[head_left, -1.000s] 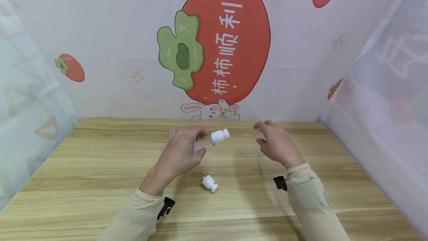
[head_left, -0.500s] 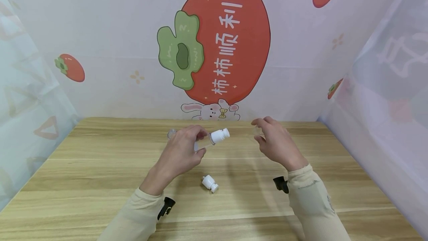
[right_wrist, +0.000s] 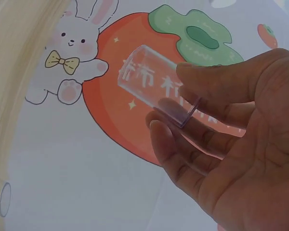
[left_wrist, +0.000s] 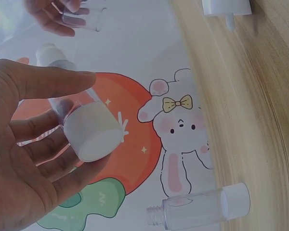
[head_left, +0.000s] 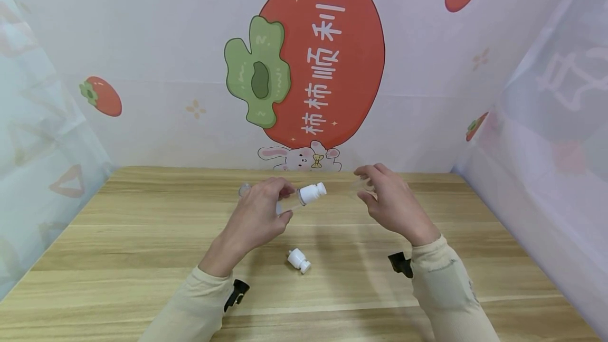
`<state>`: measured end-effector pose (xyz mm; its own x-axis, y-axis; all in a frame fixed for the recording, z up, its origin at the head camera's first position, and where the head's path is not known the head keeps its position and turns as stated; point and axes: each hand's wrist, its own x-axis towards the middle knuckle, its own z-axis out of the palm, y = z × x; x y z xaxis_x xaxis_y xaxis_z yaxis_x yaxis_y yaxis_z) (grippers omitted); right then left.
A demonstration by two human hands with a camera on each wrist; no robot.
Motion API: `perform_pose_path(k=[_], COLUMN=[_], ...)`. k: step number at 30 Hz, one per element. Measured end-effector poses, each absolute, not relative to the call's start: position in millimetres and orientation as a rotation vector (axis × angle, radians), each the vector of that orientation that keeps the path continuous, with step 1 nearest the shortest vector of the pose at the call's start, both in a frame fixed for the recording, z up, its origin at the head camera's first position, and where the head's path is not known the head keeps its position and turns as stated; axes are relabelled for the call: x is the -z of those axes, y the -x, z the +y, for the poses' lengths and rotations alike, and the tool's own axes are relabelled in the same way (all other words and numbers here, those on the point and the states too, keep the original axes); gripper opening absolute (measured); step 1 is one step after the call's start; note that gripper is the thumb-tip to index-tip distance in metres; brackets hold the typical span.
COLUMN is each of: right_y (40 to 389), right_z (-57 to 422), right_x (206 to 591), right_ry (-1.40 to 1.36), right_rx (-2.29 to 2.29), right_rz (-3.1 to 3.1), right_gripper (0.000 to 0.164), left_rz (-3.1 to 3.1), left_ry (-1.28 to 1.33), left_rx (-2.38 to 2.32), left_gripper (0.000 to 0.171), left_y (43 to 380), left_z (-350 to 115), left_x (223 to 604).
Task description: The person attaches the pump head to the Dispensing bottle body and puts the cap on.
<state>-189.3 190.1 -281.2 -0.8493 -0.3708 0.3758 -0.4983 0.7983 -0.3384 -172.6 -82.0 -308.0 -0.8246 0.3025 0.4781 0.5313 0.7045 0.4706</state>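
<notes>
My left hand (head_left: 256, 212) grips a clear pump bottle (head_left: 311, 193) around its body, tilted with the white pump end toward the right. In the left wrist view the bottle's white base (left_wrist: 94, 137) faces the camera. Raised across from the pump, my right hand (head_left: 394, 202) pinches a clear see-through cap (right_wrist: 151, 82) between thumb and fingers. Its rim points toward the left-hand side, apart from the bottle. A loose white pump head (head_left: 298, 260) lies on the table between my forearms.
Partly hidden behind my left hand lies a second clear bottle (left_wrist: 192, 211) with white base and bare threaded neck. A clear round rim (right_wrist: 5, 199) shows on the table in the right wrist view. A printed cloth wall (head_left: 152, 136) closes off the table's (head_left: 142, 247) back.
My right hand has shifted slightly left and up with the clear cap, toward the pump bottle. The left hand and the loose pump head have stayed where they were.
</notes>
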Motion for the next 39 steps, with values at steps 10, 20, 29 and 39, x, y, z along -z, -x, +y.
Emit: perform_pose_path(k=[10, 20, 29, 39], right_y=[186.0, 183.3, 181.6, 181.1], right_z=[186.8, 185.5, 185.1, 183.2], right_x=[276.6, 273.6, 272.4, 271.7], right_ry=[-0.693, -0.807, -0.886, -0.978], right_rx=[-0.793, -0.923, -1.044, -1.121], right_rz=[-2.682, -2.603, -2.535, -2.498], right_gripper=[0.035, 0.037, 0.038, 0.038], left_rz=[-2.555, -2.573, -2.579, -2.583], left_ry=[0.647, 0.637, 0.630, 0.628], left_rx=[0.872, 0.869, 0.856, 0.841], left_gripper=[0.033, 0.032, 0.033, 0.033], left_y=[172.9, 173.2, 173.0, 173.6], left_z=[-82.4, -82.9, -83.2, -83.3], left_x=[308.6, 309.0, 308.9, 309.7])
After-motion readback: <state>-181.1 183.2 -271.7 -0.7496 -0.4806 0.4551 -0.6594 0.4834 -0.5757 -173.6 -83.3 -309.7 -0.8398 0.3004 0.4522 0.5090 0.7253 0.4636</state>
